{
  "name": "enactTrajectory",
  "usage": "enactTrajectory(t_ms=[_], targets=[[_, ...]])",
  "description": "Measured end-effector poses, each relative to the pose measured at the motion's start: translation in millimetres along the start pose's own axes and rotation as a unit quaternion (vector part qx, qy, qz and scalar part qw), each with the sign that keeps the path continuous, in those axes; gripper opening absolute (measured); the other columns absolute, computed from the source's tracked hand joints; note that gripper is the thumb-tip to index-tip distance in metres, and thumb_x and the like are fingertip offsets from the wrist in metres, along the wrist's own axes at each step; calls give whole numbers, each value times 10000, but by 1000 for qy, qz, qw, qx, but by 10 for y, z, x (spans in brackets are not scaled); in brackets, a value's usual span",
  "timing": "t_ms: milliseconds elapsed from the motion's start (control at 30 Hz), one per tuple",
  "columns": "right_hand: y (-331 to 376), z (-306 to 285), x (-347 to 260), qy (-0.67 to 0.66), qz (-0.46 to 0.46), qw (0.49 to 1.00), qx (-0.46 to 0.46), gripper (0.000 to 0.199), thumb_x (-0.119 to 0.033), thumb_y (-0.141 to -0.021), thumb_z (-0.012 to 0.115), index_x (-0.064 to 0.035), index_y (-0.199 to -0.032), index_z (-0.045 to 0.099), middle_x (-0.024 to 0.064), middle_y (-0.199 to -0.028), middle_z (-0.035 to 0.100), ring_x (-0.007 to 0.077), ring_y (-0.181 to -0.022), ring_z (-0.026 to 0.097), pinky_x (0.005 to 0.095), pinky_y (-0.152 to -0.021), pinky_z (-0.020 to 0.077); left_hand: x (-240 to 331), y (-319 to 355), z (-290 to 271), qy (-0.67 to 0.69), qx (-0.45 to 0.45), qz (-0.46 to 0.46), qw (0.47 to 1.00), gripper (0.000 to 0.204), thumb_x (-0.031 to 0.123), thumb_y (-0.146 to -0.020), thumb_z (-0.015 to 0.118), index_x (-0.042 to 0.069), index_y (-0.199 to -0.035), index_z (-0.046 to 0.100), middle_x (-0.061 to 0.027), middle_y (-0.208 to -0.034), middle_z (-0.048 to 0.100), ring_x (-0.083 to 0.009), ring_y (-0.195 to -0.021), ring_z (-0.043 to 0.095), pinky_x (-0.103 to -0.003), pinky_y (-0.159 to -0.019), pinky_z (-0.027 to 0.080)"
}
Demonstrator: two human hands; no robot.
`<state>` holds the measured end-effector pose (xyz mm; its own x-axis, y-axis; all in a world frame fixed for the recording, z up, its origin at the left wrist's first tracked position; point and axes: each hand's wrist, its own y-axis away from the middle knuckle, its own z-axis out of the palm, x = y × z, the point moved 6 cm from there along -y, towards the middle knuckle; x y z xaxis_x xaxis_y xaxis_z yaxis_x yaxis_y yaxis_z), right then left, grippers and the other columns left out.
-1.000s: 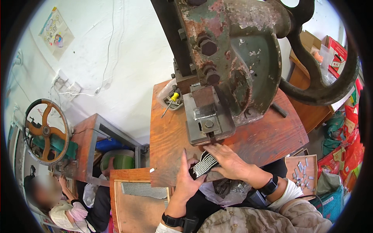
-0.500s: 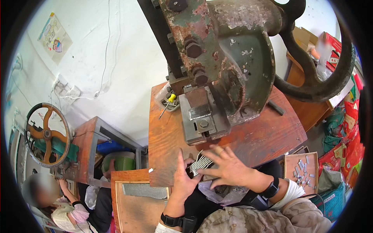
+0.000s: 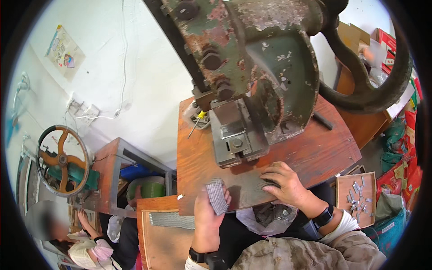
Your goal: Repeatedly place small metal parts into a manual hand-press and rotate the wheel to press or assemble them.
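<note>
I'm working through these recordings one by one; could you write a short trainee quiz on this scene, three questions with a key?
1. Which hand holds the grey ribbed stack?
A) left
B) right
C) both

2. True or false: in the picture, the yellow-handled screwdriver is to the left of the press's bolted base block.

3. Fill in: small loose metal pieces lie in a wooden tray on the person's ____ side.

Key:
1. A, the left hand
2. True
3. right
</note>
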<state>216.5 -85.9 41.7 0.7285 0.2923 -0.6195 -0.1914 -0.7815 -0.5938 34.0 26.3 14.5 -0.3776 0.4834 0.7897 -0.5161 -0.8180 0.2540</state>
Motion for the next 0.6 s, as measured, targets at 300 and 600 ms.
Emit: enactTrajectory(t_ms=[300,600], targets=[[-39,57,64,14,-13,1000,2,242,-105,-683,738,-12,-886,644,135,-919,624,324,-918,569,398,-775,488,-838,636,-561,42,-65,-299,951,468,436,-951,403,-8,-1006,540,-152,-831,585,-270,-636,572,-379,-598,482],[-104,231,-118,73,-36,996,-31,230,-77,-658,731,-2,-858,646,143,-917,631,327,-949,578,406,-798,492,-1984,107,-1659,-559,114,-54,820,650,448,-903,490,-78,-1278,409,-259,-1079,595,-355,-946,600,-381,-807,496]])
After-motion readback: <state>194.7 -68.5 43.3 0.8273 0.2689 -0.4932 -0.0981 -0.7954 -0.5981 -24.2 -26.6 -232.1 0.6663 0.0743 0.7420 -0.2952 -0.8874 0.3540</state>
